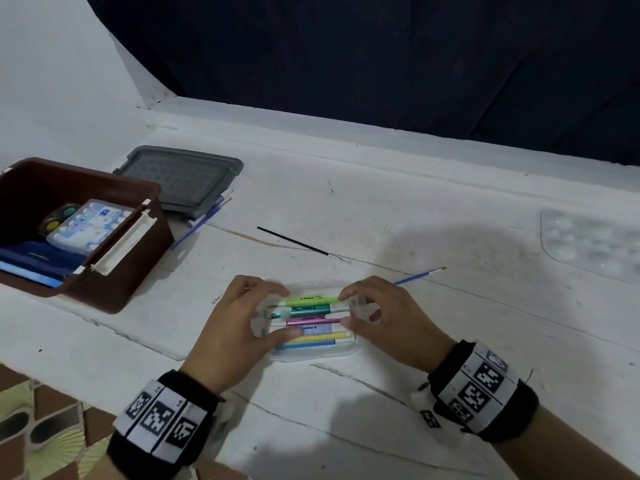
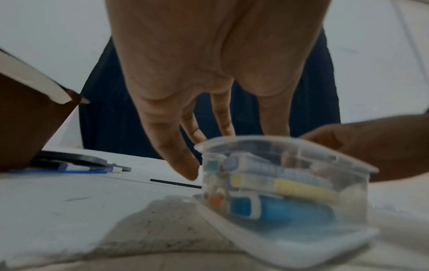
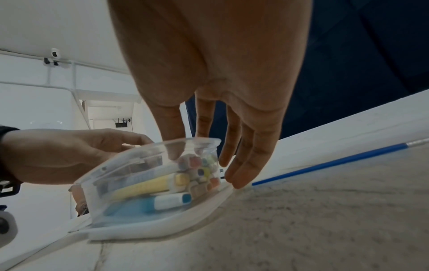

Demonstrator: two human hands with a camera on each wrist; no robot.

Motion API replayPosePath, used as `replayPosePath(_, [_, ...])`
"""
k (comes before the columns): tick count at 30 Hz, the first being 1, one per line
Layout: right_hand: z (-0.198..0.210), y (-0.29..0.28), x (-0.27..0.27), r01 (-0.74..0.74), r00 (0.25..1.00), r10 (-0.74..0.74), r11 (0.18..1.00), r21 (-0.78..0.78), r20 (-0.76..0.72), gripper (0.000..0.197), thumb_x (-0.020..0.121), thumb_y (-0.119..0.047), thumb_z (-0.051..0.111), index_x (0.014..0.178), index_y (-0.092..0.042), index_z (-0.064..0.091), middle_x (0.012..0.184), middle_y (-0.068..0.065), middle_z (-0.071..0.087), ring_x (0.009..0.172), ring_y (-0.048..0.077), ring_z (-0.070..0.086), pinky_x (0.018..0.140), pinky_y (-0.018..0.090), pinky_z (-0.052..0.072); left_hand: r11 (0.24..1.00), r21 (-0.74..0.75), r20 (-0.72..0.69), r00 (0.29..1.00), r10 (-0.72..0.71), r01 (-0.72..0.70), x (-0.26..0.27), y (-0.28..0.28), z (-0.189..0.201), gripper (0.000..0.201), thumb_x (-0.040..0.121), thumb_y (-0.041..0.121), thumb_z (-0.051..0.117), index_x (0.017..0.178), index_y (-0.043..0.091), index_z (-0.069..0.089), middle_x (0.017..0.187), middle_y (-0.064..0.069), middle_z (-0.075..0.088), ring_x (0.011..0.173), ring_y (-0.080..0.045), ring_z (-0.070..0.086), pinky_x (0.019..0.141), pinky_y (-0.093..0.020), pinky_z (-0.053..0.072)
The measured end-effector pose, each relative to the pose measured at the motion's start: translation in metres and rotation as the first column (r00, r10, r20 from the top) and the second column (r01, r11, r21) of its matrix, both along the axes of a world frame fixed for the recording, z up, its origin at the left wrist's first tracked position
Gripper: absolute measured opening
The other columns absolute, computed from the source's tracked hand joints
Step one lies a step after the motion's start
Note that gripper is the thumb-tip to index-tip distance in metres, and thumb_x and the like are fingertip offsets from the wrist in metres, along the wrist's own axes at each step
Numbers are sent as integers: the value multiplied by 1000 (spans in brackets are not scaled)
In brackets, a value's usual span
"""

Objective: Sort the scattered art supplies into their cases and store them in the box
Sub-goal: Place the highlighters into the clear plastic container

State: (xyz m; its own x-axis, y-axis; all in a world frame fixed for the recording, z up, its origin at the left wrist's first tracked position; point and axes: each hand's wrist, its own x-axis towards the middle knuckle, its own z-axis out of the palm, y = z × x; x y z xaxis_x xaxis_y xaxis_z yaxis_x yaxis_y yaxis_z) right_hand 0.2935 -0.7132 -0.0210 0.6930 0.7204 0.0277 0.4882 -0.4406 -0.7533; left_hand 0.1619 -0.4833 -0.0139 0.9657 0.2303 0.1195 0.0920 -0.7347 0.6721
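Observation:
A clear plastic marker case (image 1: 311,341) lies on the white table near the front, packed with several coloured markers (image 1: 311,301). My left hand (image 1: 291,310) grips its left end, thumb on top and fingers over the far edge. At the right end my right hand (image 1: 344,309) holds it, fingertips on the top and round the end. The wrist views show the same case (image 2: 285,183) (image 3: 148,183) with its clear lid over the markers. The brown storage box (image 1: 114,289) stands open at the left, with a paint case (image 1: 86,223) and a colour palette (image 1: 60,216) inside.
A grey lid (image 1: 180,178) lies behind the box, with blue brushes (image 1: 201,223) poking out beneath it. A black brush (image 1: 298,242) and a blue brush (image 1: 419,276) (image 3: 325,165) lie loose beyond the case. At the right edge rests a clear mixing tray (image 1: 588,244).

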Motion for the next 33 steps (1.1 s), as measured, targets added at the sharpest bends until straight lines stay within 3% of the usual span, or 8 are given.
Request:
replayPosePath(2, [1,1,1,5,1000,-5,1000,7,-23,23,87,-31,73,106,-31,61,103,-11,59,97,5,55,77,21,52,992,-117,-40,998,44,-49,0,3,2,49,70,61,72,114,43,59,116,15,50,105,-1,57,82,-22,54])
replayPosePath(5, [2,2,4,21,999,-21,1000,-5,-38,26,87,-33,72,108,-34,56,104,-9,58,99,8,56,80,28,54,987,-122,-120,989,87,-102,-2,9,1,46,77,58,68,118,45,52,116,15,49,99,-3,60,79,-25,57])
replayPosePath(11, [5,3,8,-14,991,8,999,-43,-131,36,86,-37,70,113,-41,47,111,-3,60,98,16,62,84,40,56,985,-171,-283,959,-14,-36,-10,16,0,52,78,63,59,123,42,48,97,9,72,80,-6,70,70,-28,59])
replayPosePath(19, [13,5,14,-65,988,53,995,-74,-145,35,87,-35,73,111,-39,48,103,-2,66,91,19,65,78,43,58,932,-362,-276,957,-87,-19,10,23,2,40,83,46,72,118,42,55,95,-1,75,81,-18,73,72,-42,61])
replayPosePath(22, [18,4,17,-59,992,45,992,-114,-122,32,88,-38,71,110,-38,49,102,-3,66,87,19,65,77,41,57,950,-312,-319,939,-128,24,25,30,11,35,82,52,72,113,45,57,89,4,75,79,-13,71,75,-35,58])
replayPosePath(26, [25,7,25,-25,995,10,988,-153,-95,21,91,-42,65,101,-32,50,103,-6,62,84,14,65,72,29,56,964,-266,-349,932,-93,-4,58,53,14,39,69,69,63,97,44,67,91,0,75,83,-19,71,80,-38,56])
replayPosePath(30, [29,17,36,18,998,-29,981,-192,-53,22,93,-48,60,98,-29,50,104,-5,62,83,12,65,72,29,53,983,23,-160,970,186,-184,117,88,11,16,88,41,65,97,28,69,93,2,72,86,-18,68,74,-26,48])
replayPosePath(33, [27,25,42,12,998,-24,975,-223,-55,23,95,-51,55,103,-30,52,99,-5,64,84,12,63,78,36,55,923,285,-95,950,297,-260,162,116,12,22,93,30,60,112,22,65,111,-6,69,103,-29,64,89,-34,49])
